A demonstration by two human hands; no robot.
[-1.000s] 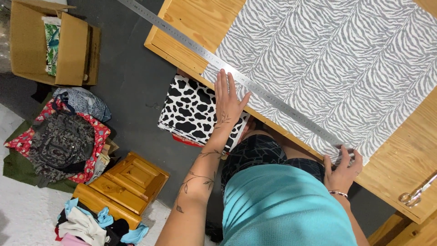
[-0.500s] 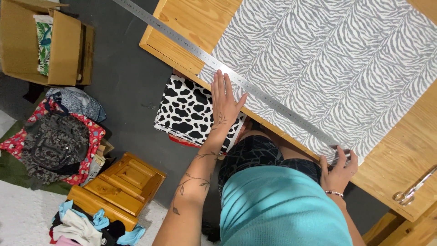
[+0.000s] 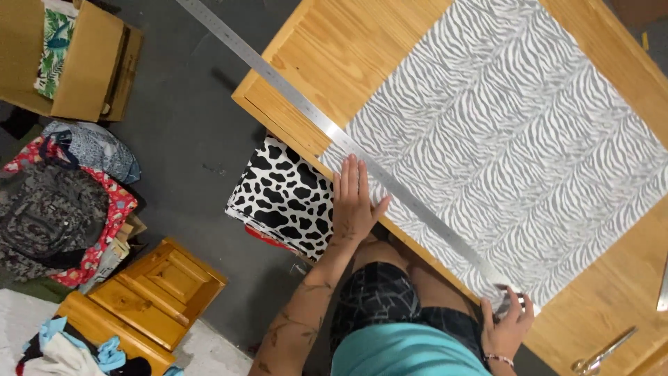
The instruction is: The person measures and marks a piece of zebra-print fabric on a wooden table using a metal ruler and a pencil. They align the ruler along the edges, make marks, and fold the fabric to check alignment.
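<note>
A grey zebra-striped fabric [image 3: 515,132] lies flat on a wooden table [image 3: 327,56]. A long steel ruler [image 3: 292,97] runs along the fabric's near edge and sticks out past the table's left corner. My left hand [image 3: 353,202] presses flat, fingers together, on the fabric edge beside the ruler. My right hand [image 3: 508,324] pinches the fabric's near right corner at the ruler's end. A black-and-white cow-print cloth [image 3: 282,198] hangs below the table edge, left of my left hand.
Scissors [image 3: 602,355] lie on the table at the lower right. On the dark floor to the left are a cardboard box [image 3: 76,63], a pile of bags and clothes [image 3: 59,209], and a small wooden drawer unit [image 3: 149,292].
The view has shifted, so the table sits further right in frame. Both hands keep the same places on the fabric edge and ruler.
</note>
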